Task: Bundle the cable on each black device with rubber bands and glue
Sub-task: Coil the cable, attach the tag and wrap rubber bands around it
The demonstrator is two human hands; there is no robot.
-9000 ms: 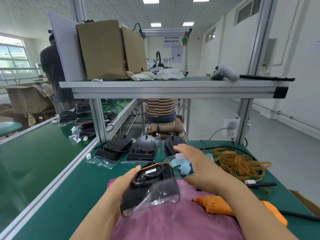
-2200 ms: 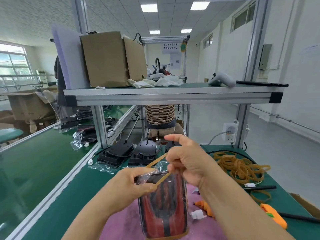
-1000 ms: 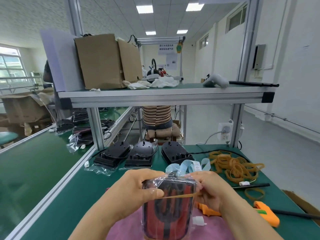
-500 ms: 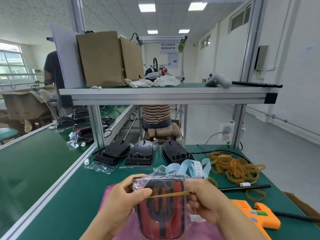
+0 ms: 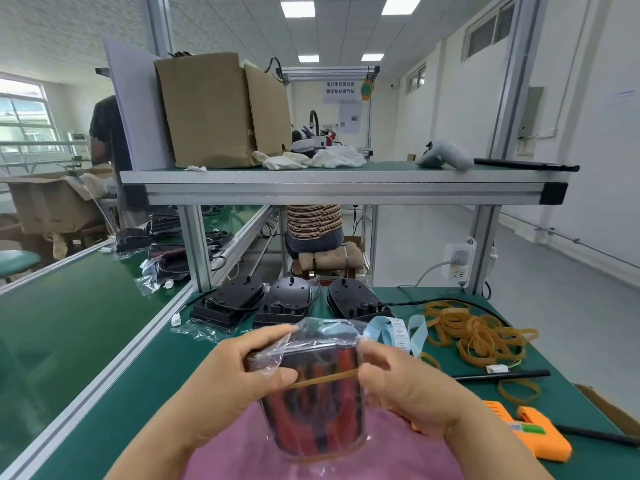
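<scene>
I hold a black device with a red face (image 5: 317, 403), wrapped in a clear plastic bag, upright over a pink cloth (image 5: 311, 455). My left hand (image 5: 242, 375) grips its left side, thumb on the front. My right hand (image 5: 398, 386) grips its right side. A tan rubber band (image 5: 325, 377) runs across the front between my two thumbs; a second band circles the bottom edge. Three more black devices (image 5: 287, 301) lie in a row at the back of the green table (image 5: 138, 386). An orange glue gun (image 5: 530, 431) lies at the right.
A pile of loose rubber bands (image 5: 478, 334) lies at the right rear, with blue label strips (image 5: 398, 332) and a black rod (image 5: 502, 374) nearby. An aluminium frame shelf (image 5: 311, 192) with cardboard boxes spans overhead. A green conveyor (image 5: 62, 323) runs along the left. People stand and sit behind.
The device has stayed upright in both hands with the band across its front. My left hand's fingers have shifted up onto the bag's top edge; the view has dipped slightly.
</scene>
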